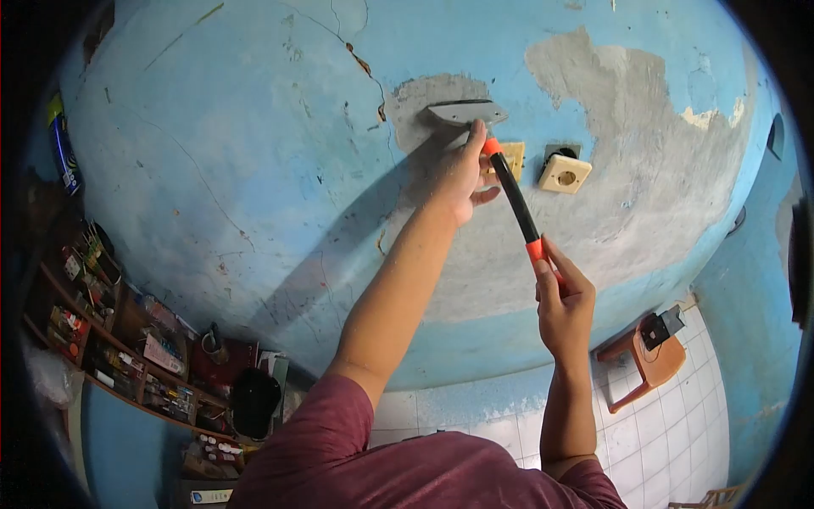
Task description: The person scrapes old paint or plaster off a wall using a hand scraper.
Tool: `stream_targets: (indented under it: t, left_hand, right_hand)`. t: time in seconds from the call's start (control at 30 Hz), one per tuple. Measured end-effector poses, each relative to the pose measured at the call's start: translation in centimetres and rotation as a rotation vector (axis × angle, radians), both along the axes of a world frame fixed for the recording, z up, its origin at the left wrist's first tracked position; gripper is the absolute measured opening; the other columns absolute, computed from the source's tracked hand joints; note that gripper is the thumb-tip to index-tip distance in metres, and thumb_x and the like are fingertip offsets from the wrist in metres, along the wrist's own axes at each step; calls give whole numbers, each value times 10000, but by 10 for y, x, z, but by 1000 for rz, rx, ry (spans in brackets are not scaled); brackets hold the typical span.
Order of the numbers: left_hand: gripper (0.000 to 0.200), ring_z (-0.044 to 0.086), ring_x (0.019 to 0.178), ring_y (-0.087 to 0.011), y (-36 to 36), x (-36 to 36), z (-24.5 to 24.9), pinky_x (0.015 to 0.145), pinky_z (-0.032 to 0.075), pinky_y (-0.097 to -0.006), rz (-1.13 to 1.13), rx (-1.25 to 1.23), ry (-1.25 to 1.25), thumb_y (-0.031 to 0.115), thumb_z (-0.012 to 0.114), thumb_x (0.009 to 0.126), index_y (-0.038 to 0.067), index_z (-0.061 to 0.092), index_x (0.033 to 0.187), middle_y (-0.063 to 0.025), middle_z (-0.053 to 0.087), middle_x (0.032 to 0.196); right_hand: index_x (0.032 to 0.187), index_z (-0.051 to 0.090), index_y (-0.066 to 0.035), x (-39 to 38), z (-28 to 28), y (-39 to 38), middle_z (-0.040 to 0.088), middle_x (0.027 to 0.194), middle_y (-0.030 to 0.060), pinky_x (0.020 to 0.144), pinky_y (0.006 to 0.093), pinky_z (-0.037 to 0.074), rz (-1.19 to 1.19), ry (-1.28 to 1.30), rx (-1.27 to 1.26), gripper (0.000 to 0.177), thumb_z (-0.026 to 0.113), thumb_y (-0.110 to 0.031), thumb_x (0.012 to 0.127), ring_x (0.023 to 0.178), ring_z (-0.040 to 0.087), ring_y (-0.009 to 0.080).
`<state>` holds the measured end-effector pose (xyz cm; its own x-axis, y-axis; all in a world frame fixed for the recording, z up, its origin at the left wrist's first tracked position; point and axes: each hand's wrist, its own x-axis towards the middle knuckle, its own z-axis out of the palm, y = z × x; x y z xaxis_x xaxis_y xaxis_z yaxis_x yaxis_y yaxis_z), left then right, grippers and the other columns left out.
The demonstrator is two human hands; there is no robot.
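A long-handled scraper (pixel 517 202) with a black and orange handle and a wide grey head lies against the blue wall (pixel 254 110). Its blade touches a grey bare patch (pixel 411 95). My left hand (pixel 465 176) is at the neck just below the head, thumb pressed on it, with the other fingers partly hidden. Lower down, my right hand (pixel 563 299) is closed round the orange end of the handle. Behind the neck sits a cream wall plate (pixel 513 161), partly covered. To its right a cream socket (pixel 565 174) hangs tilted from its open box.
Shelves (pixel 127 386) with bottles and small items stand at the lower left. An orange stool (pixel 657 363) holding a dark object (pixel 655 332) is at the lower right on the tiled floor (pixel 670 424). Cracks (pixel 360 64) run down the wall.
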<state>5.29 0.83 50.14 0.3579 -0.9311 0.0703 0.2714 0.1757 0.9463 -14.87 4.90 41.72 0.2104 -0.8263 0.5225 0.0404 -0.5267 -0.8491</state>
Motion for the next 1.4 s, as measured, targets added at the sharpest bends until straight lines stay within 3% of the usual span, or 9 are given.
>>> stream_targets:
  t: [0.23, 0.27, 0.3, 0.37, 0.47, 0.97, 1.1, 1.23, 1.4]
  left_hand:
    - [527, 600, 858, -138, -1, 0, -1, 636, 426, -258, 20, -74, -33, 685, 568, 864, 176, 583, 1000, 13, 598, 895]
    - [529, 598, 809, -153, -3, -3, -4, 692, 442, -335, 52, -27, -19, 701, 544, 865, 176, 599, 907, 19, 595, 852]
    - [529, 598, 809, -153, -6, 0, -1, 692, 442, -335, 54, -37, -26, 701, 544, 865, 176, 599, 907, 19, 595, 852]
    - [543, 601, 844, -130, -9, 3, 3, 630, 425, -245, 36, -41, -7, 683, 565, 867, 165, 588, 1027, 6, 617, 904]
    - [501, 590, 829, -129, -3, 2, 17, 622, 422, -237, 35, -77, -32, 656, 581, 875, 169, 584, 991, 5, 603, 884]
    - [471, 580, 764, -129, -4, -2, 7, 633, 397, -280, -13, -34, -43, 683, 575, 860, 214, 588, 910, 33, 584, 856]
    - [487, 582, 787, -127, -4, -4, -2, 651, 389, -281, -3, -74, -34, 689, 562, 864, 206, 589, 924, 35, 580, 851]
    - [501, 571, 777, -120, -11, -1, 0, 654, 384, -283, 3, -31, -13, 693, 564, 861, 198, 585, 937, 35, 579, 850]
    - [502, 562, 762, -100, -3, -3, -7, 644, 377, -267, 11, -16, -34, 690, 564, 863, 195, 584, 945, 38, 588, 837]
  right_hand:
    - [1247, 635, 9, -4, 1, 0, 653, 870, 30, 702, 217, 458, 9, -10, 35, 327, 620, -129, 951, 753, 529, 60]
    - [1248, 635, 8, -4, -4, 0, 655, 875, 32, 706, 219, 462, -3, 8, 16, 325, 618, -127, 952, 755, 532, 62]
    - [1248, 635, 7, -2, -6, -4, 656, 880, 34, 710, 221, 466, -13, 27, -8, 324, 615, -125, 954, 757, 535, 64]
    - [1261, 628, 1, -1, 1, -10, 632, 816, 18, 645, 217, 451, -15, 23, -53, 330, 611, -126, 957, 703, 518, 53]
    - [1277, 620, -10, -4, 19, -7, 527, 698, -42, 516, 194, 326, 85, -38, 97, 339, 606, -132, 961, 589, 417, 27]
    - [1271, 628, -14, -15, 14, -5, 462, 657, -53, 505, 191, 316, 16, 44, 73, 335, 605, -141, 962, 569, 401, 24]
    - [1241, 644, -3, -9, 2, -9, 558, 706, -14, 532, 207, 359, -20, 10, -29, 315, 608, -131, 955, 603, 440, 33]
    - [1233, 648, -4, -11, 8, -7, 681, 834, 66, 678, 219, 452, -50, 144, 65, 312, 615, -123, 947, 728, 525, 52]
    - [1238, 639, 12, -8, -3, -8, 690, 859, 66, 695, 226, 465, -1, 18, 24, 321, 616, -129, 950, 734, 542, 63]
